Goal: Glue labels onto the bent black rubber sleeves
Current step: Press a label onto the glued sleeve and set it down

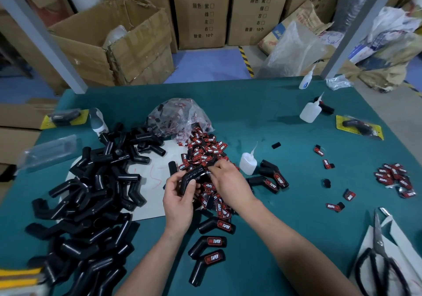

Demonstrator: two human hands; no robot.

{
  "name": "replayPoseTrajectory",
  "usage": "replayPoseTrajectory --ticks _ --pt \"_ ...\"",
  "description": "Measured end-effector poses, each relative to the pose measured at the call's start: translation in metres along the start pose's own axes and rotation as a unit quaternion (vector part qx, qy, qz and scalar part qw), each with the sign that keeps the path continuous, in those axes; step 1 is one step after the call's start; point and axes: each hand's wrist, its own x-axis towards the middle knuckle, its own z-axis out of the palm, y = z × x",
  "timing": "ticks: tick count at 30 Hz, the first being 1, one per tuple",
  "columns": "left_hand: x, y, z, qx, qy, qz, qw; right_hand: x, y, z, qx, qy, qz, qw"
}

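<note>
My left hand [179, 198] grips a bent black rubber sleeve [190, 177] above the green table. My right hand [226, 180] pinches at the sleeve's upper end, over a heap of red and black labels [206, 153]; whether a label is under its fingers is hidden. A big pile of bare black sleeves [96, 193] lies to the left. Labelled sleeves [211, 243] lie just below my hands, and more labelled sleeves [272, 179] lie to the right. A small glue bottle [248, 162] stands right of my right hand.
A clear bag of labels [180, 115] sits behind the heap. Two more glue bottles [309, 112] stand at the back right. Loose labels [394, 177] are scattered at right. Scissors [376, 259] lie on white paper at the front right. Cardboard boxes [203, 12] stand beyond the table.
</note>
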Motion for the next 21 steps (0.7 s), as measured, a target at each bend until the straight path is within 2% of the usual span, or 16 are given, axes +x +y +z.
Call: replayPoseTrajectory --ticks 7,13,18,21 --pt "0.0 0.001 0.002 0.014 0.003 0.008 1.0 0.007 -0.001 0.003 -0.035 -0.018 0.027 0.999" --pt "0.0 0.002 0.002 0.013 0.002 0.008 1.0 -0.003 -0.004 0.002 -0.112 -0.001 -0.024 0.993" --pt "0.0 -0.001 0.0 0.009 0.003 0.002 1.0 -0.004 0.002 0.003 -0.093 0.007 -0.038 0.995" --pt "0.001 -0.001 0.0 0.014 0.006 0.002 1.0 -0.002 0.001 0.004 -0.058 0.006 -0.005 0.998"
